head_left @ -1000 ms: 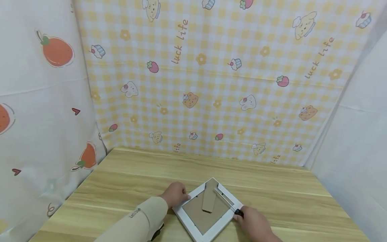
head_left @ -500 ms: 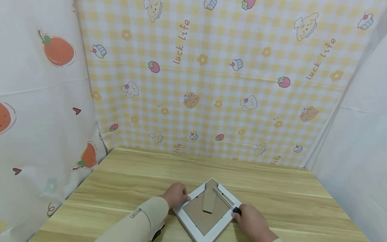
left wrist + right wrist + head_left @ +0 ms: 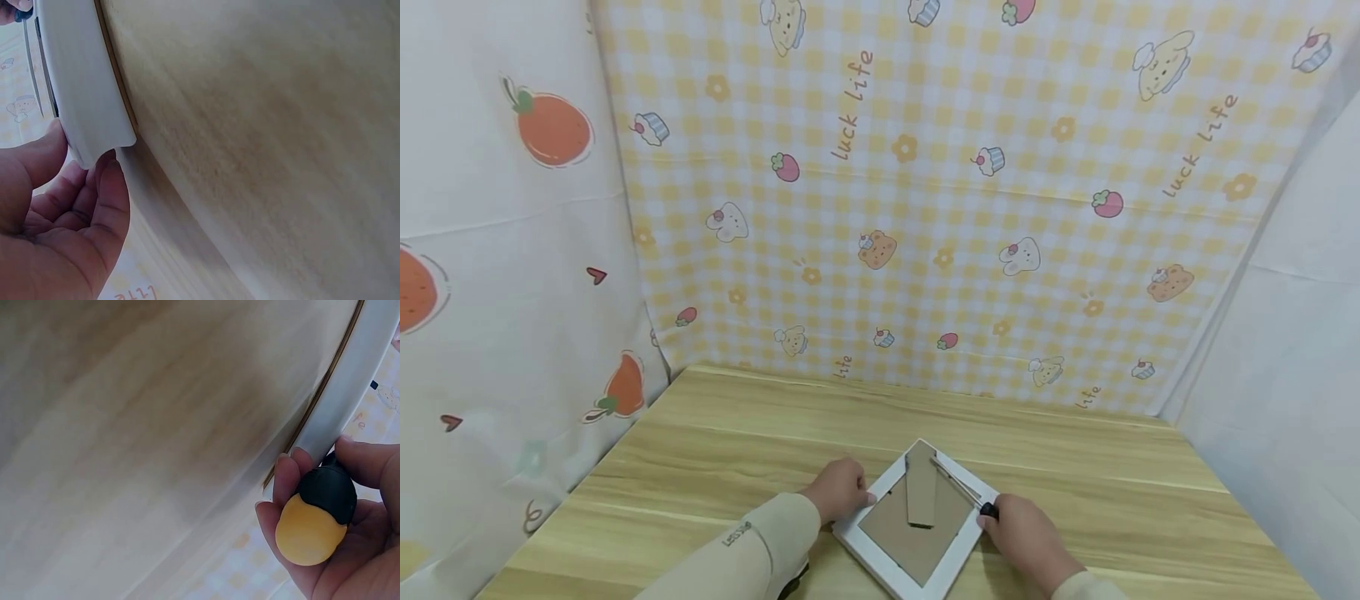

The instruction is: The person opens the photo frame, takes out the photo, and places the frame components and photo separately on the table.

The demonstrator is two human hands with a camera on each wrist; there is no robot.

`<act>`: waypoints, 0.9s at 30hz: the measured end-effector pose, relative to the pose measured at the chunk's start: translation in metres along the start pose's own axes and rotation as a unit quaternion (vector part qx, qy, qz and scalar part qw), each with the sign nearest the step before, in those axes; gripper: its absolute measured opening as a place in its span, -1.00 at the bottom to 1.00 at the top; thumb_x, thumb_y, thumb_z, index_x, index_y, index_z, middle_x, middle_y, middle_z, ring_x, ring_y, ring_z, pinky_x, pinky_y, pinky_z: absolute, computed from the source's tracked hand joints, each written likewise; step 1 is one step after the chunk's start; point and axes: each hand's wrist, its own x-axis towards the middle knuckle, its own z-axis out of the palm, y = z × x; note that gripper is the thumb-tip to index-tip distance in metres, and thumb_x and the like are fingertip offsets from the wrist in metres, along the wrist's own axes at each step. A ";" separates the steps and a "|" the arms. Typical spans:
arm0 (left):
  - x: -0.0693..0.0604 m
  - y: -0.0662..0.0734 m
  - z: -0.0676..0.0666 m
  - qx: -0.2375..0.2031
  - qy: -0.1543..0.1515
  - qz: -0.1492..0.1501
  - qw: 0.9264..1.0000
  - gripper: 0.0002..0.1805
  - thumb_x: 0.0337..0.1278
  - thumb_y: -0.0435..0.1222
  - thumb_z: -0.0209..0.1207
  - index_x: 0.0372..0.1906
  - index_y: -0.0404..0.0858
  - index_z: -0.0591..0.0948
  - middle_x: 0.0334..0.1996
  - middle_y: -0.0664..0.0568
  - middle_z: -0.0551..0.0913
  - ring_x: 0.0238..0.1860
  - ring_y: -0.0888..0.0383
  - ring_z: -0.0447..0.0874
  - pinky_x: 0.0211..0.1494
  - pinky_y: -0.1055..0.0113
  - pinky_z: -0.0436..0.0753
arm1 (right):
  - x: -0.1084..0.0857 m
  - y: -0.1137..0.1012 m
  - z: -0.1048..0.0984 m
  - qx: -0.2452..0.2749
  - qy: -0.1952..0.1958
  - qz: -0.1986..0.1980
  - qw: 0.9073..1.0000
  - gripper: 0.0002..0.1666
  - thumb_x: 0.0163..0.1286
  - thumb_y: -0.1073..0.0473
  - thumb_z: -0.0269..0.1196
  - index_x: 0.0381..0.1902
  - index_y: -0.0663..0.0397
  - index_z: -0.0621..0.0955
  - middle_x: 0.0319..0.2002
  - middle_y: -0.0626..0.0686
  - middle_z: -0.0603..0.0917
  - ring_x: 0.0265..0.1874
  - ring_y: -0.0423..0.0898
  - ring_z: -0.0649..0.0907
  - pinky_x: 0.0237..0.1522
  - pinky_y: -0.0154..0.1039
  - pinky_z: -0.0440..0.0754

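Note:
A white picture frame [image 3: 880, 567] lies back side up above or on the table, with a brown backing board [image 3: 891, 533] and a brown easel stand [image 3: 922, 496]. My left hand [image 3: 838, 490] pinches its left edge; in the left wrist view the thumb lies on one side of the rim and curled fingers on the other. My right hand [image 3: 1026, 533] holds a screwdriver [image 3: 310, 531] with a yellow and black handle and also touches the frame's right edge. The metal shaft [image 3: 957, 481] reaches across the frame's back, its tip near the top of the stand.
Under the hands is a wood-grain table [image 3: 760, 417]. A yellow checked cloth [image 3: 925, 208] with cartoon prints hangs behind it. White cloths stand at the left [image 3: 535, 250] and right [image 3: 1300, 358] sides.
The frame has turned slightly counter-clockwise, its top corner shifting left. My right hand has moved a little upward with it. Both hands keep their holds.

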 end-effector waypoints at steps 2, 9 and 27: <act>-0.001 0.002 0.000 0.002 0.004 0.001 1.000 -0.67 0.08 -0.36 0.31 -0.64 -0.27 0.42 -0.65 0.09 0.36 -0.56 0.21 0.33 -0.51 0.40 0.35 | 0.001 0.000 -0.001 -0.003 -0.003 0.000 1.000 -0.71 0.26 0.16 0.31 -0.58 0.13 0.49 -0.66 -0.04 0.40 -0.65 -0.13 0.37 -0.58 -0.24 0.32; -0.006 0.010 0.001 0.010 0.012 0.001 1.000 -0.66 0.06 -0.35 0.32 -0.65 -0.28 0.41 -0.67 0.08 0.36 -0.58 0.20 0.32 -0.52 0.38 0.34 | 0.004 0.003 -0.003 -0.006 0.005 -0.003 1.000 -0.71 0.24 0.16 0.32 -0.58 0.13 0.49 -0.65 -0.04 0.42 -0.63 -0.11 0.38 -0.55 -0.20 0.35; 0.002 0.004 -0.001 0.011 0.009 -0.020 1.000 -0.63 0.14 -0.26 0.27 -0.66 -0.28 0.40 -0.68 0.07 0.36 -0.59 0.18 0.32 -0.50 0.36 0.36 | -0.016 -0.008 0.006 -0.004 0.028 -0.035 0.999 -0.71 0.19 0.08 0.35 -0.59 0.02 0.49 -0.69 -0.11 0.40 -0.67 -0.16 0.34 -0.65 -0.23 0.27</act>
